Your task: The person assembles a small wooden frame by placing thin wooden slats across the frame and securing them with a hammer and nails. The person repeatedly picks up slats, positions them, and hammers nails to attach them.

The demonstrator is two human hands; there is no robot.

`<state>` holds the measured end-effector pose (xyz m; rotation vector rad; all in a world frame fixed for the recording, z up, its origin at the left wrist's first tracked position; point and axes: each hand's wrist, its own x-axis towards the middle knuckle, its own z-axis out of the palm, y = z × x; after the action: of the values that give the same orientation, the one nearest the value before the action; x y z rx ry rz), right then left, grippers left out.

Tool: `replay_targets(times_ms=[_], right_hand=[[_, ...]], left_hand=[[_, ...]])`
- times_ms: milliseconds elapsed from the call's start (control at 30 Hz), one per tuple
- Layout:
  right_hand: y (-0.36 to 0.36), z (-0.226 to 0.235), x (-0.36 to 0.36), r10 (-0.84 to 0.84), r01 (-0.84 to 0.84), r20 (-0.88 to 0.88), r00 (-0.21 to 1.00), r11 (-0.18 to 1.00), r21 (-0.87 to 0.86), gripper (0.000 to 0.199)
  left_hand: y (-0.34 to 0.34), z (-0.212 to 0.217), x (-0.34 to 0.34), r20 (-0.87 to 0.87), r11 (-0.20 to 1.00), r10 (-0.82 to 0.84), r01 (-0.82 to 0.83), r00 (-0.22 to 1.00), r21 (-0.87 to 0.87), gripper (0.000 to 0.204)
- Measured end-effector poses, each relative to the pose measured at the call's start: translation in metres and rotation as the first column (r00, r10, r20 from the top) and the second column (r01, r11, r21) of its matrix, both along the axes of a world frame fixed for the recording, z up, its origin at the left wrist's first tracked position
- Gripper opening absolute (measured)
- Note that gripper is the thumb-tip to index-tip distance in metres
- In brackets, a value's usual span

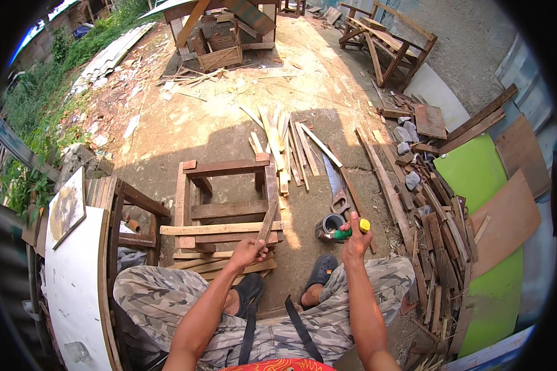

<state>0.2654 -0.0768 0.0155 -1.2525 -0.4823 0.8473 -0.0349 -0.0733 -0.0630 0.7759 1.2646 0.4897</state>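
My left hand [250, 252] is closed around the lower end of a narrow wooden strip [268, 220], which slants up over the right side of a wooden stool-like frame [229, 210]. A longer pale batten [198, 229] lies across the near side of that frame. In my right hand [355, 242] is a tool with a green and yellow handle [364, 225]; its working end cannot be made out. Just left of this hand, a dark round can [333, 222] stands on the ground. Beyond the can lies a handsaw [335, 185], its wooden grip toward me.
Pale wood strips [284, 145] lie piled beyond the frame. Scrap wood and stones [436, 241] line the right side, near green panels [470, 166]. On my left stands a wooden stand [139, 198] beside a white board [74, 284]. A bench [390, 43] is farther back.
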Motion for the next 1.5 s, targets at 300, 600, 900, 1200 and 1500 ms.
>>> replay_targets(times_ms=[300, 600, 900, 1200, 1500], right_hand=[[0.03, -0.009, -0.06, 0.245, -0.223, -0.417, 0.875, 0.97, 0.1, 0.02], [0.082, -0.048, -0.113, 0.18, -0.222, -0.747, 0.641, 0.974, 0.044, 0.024], [0.086, -0.062, -0.108, 0.135, -0.118, -0.814, 0.566, 0.99, 0.083, 0.025], [0.084, -0.079, -0.096, 0.123, -0.066, -0.837, 0.533, 0.992, 0.103, 0.027], [0.08, -0.098, -0.082, 0.079, 0.001, -0.877, 0.473, 0.996, 0.09, 0.028]], left_hand=[[-0.016, -0.027, 0.041, -0.039, 0.991, 0.056, -0.051, 0.998, 0.12, 0.042], [-0.015, -0.037, 0.052, -0.174, 0.938, 0.049, 0.015, 0.984, 0.346, 0.051], [-0.019, -0.046, 0.063, -0.261, 0.934, 0.063, 0.035, 0.963, 0.355, 0.048], [-0.019, -0.036, 0.063, -0.475, 0.919, 0.089, 0.112, 0.876, 0.379, 0.049], [-0.02, -0.028, 0.062, -0.532, 0.918, 0.112, 0.117, 0.839, 0.378, 0.051]])
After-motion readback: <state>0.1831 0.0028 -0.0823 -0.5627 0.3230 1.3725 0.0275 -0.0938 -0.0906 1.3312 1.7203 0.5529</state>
